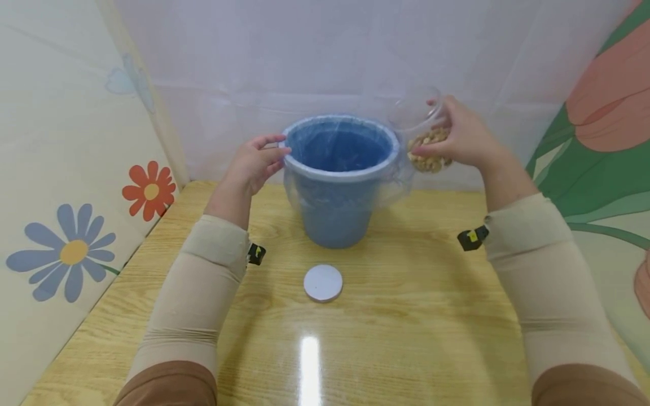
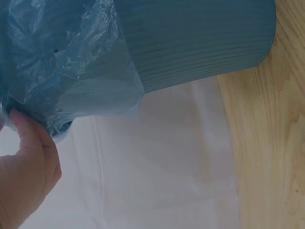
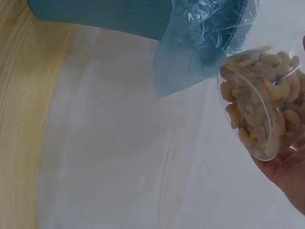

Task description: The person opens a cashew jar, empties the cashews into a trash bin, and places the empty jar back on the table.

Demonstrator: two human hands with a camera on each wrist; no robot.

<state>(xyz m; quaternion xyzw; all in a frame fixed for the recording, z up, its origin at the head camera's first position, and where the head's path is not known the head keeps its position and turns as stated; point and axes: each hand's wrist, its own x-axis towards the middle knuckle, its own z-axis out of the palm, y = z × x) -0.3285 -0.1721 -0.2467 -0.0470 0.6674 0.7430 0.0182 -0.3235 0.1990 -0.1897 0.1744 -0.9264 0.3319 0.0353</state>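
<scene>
A blue bucket [image 1: 336,186] lined with a thin plastic bag [image 2: 57,67] stands at the back of the wooden table [image 1: 416,316]. My left hand [image 1: 256,160] rests on the bucket's left rim, fingers lightly curved against the bag. My right hand [image 1: 459,138] grips a clear plastic jar [image 1: 424,132] tilted on its side just right of the rim, cashews [image 3: 259,102] piled in its lower part. In the right wrist view the jar [image 3: 262,102] hangs beside the bag's overhang [image 3: 200,43]. A white round lid [image 1: 323,282] lies flat on the table in front of the bucket.
A white sheet [image 1: 325,67] hangs behind the table. A flower-patterned wall [image 1: 71,237] stands close on the left and a painted panel [image 1: 604,135] on the right. The table's glossy front half shows a light glare [image 1: 310,361].
</scene>
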